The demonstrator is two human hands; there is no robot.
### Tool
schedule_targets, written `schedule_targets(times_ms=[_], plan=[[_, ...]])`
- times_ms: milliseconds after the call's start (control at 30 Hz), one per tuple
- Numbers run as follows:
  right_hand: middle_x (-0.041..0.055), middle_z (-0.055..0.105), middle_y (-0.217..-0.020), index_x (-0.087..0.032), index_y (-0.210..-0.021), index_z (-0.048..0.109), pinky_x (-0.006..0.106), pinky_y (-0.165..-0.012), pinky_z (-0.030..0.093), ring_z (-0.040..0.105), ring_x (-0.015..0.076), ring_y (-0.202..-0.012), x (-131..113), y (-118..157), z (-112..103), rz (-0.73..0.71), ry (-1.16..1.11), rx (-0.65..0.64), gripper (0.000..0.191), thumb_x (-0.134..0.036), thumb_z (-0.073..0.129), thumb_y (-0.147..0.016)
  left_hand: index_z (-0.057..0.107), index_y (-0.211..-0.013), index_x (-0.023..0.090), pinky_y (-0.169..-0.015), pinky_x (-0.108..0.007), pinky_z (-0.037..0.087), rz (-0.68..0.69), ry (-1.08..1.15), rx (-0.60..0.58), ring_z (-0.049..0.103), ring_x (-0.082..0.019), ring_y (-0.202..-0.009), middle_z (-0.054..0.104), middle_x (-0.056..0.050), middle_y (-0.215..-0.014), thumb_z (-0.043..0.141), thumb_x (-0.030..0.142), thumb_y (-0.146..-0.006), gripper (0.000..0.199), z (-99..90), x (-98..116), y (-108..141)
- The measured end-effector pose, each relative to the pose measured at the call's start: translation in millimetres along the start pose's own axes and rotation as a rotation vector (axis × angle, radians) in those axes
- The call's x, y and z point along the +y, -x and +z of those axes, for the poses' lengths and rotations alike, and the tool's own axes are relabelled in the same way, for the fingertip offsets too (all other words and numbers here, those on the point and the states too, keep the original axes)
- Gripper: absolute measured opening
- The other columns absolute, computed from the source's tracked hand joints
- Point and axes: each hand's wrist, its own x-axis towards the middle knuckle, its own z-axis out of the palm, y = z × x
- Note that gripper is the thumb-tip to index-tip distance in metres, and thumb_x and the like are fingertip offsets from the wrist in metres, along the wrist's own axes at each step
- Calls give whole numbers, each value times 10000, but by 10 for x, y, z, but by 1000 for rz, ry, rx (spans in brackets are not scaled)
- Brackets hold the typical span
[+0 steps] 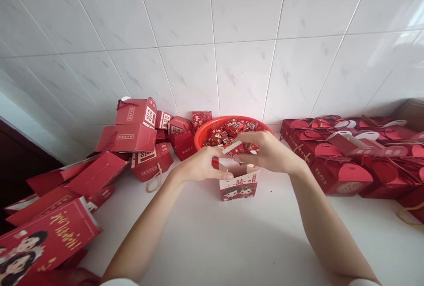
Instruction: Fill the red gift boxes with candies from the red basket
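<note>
A small red and white box (pixel 239 191) with cartoon faces stands upright on the white table, its top open. My left hand (pixel 202 164) is at its left rim, thumb over the front edge and fingers near a red flap. From the right, my right hand (pixel 261 150) reaches over the box, its fingers closed around a small red piece (pixel 233 148) above the opening; whether that is a flap or a packet I cannot tell. Just behind is a red plastic basket (pixel 199 138) with wrapped red sweets (pixel 221 137).
Red boxes (pixel 127 138) are piled at the left, with larger ones (pixel 49 242) nearer the front. Rows of closed red boxes (pixel 344 173) stand at the right. A tiled wall (pixel 245 78) rises behind the white table (pixel 225 237).
</note>
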Motion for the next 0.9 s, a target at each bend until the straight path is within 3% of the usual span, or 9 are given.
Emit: schedule_targets(times_ms=[167,267,400,600,733,900], plan=[[22,731,-933,-205,-1001,714,277,-708,485,663,174,-834,19,9,-43,-7,-16,-170,162,-244,736,-845,736,-1208,229,-1053,-412,465,40,-17,-22,618,-298,-1220,697,-76,-1272,843,359,-727,509,-13,-13,-14],[42,747,-998,-207,-1016,709,302,-777,535,692,197,-921,32,54,-117,-29,-48,-57,156,-285,696,-881,716,-1264,259,-1080,-430,446,11,-26,-5,578,-315,-1290,670,-84,-1338,857,369,-715,578,-12,-21,-18],[48,760,-999,-210,-1013,731,323,-768,566,708,206,-895,24,141,-228,-62,-75,87,160,-301,671,-895,712,-1274,271,-1077,-452,450,-9,-51,5,577,-330,-1291,656,-94,-1361,866,417,-701,611,-15,-41,-22],[16,787,-915,-216,-920,783,289,-719,533,717,173,-779,-39,177,-187,-37,28,-303,184,-210,599,-921,698,-1289,249,-1058,-404,470,10,-94,6,601,-307,-1251,669,-75,-1323,839,439,-729,608,-35,-68,-22],[32,783,-958,-205,-978,771,293,-705,517,712,183,-797,-75,183,-159,-9,110,-159,184,-215,596,-921,694,-1298,256,-1071,-391,461,4,-100,6,591,-302,-1271,653,-73,-1358,810,441,-770,571,-40,-55,-9],[49,767,-1047,-207,-1071,740,316,-755,560,714,204,-895,-86,230,-265,-28,30,-16,206,-276,612,-925,660,-1342,266,-1074,-400,455,20,-204,-23,582,-300,-1282,649,-73,-1372,811,466,-765,629,-53,-57,3]])
